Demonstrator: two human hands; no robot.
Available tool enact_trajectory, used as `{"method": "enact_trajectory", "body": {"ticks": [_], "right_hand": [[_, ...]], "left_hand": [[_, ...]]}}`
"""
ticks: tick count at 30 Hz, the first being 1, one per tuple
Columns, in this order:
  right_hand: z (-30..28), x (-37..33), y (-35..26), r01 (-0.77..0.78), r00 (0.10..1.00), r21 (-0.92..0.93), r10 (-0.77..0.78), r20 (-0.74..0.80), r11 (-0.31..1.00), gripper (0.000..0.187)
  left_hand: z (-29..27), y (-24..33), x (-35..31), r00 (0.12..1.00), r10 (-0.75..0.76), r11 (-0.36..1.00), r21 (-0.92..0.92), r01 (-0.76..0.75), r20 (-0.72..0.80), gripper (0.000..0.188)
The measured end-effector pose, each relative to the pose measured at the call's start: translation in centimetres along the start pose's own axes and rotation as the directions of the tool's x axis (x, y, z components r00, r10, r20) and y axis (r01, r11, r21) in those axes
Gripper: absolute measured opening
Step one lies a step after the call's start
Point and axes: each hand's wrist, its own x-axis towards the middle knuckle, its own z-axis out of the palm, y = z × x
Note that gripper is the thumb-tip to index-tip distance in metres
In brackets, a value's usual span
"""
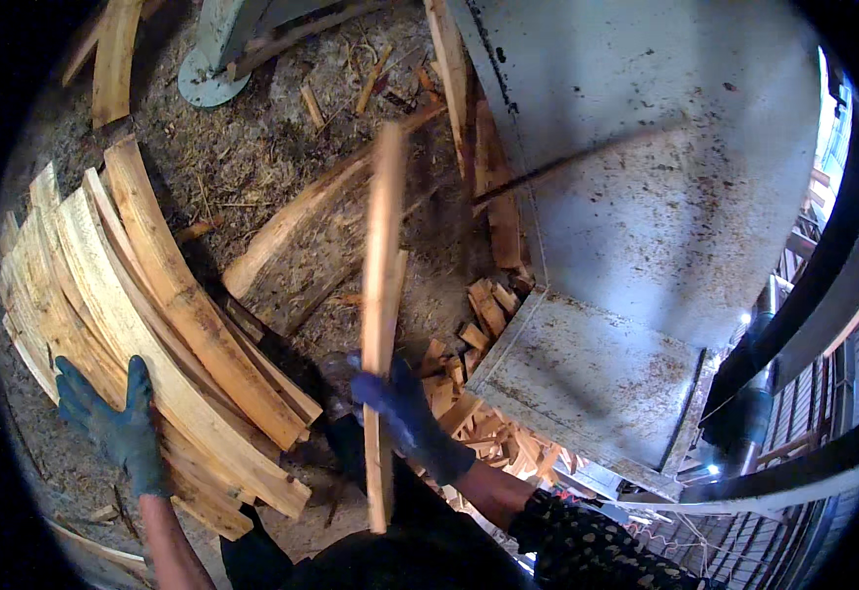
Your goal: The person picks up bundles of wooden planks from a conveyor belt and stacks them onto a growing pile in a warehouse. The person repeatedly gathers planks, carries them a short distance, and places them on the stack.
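My left hand [115, 418], in a dark grey-green glove, lies with fingers spread on a stack of long wooden boards [95, 258] at the left. The boards lie side by side and overlap, some with rough edges. My right hand [405, 413], in a dark blue glove, is closed around the lower part of a narrow wooden slat [381, 275]. That slat stands nearly upright in the picture, in front of my body, and its upper end is blurred. A second strip of wood shows just behind it; whether I hold that one too, I cannot tell.
To the right stands a large pale metal machine housing [646, 147] with a lower plate, dusted with wood debris. Short wood offcuts [508, 438] are heaped beside it. Loose slabs [292, 211] lie on the chip-strewn ground ahead. A round metal foot [211, 81] stands farther off.
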Motion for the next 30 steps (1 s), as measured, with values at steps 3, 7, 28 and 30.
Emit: {"method": "enact_trajectory", "body": {"ticks": [3,7,28,30], "right_hand": [[2.5,-0.3,-0.2,0.256,0.958,-0.386,-0.178,0.225,0.886,0.050],[7.2,-1.6,1.7,0.628,0.738,-0.489,-0.263,0.621,0.606,0.068],[-13.9,28.7,-7.4,0.291,0.654,-0.915,-0.756,-0.022,0.279,0.058],[-15.5,28.1,-5.0,0.457,0.767,-0.663,-0.640,-0.044,0.593,0.033]], "left_hand": [[0.4,-0.8,-0.2,1.000,-0.011,0.999,-0.035,0.010,-0.021,0.080],[0.2,-1.1,-0.2,0.999,-0.022,0.985,-0.171,0.017,-0.026,0.071],[0.6,0.0,-0.4,0.993,-0.095,0.994,0.054,0.091,0.074,0.077],[0.7,0.0,0.1,0.995,-0.070,0.996,0.052,0.067,0.071,0.078]]}}
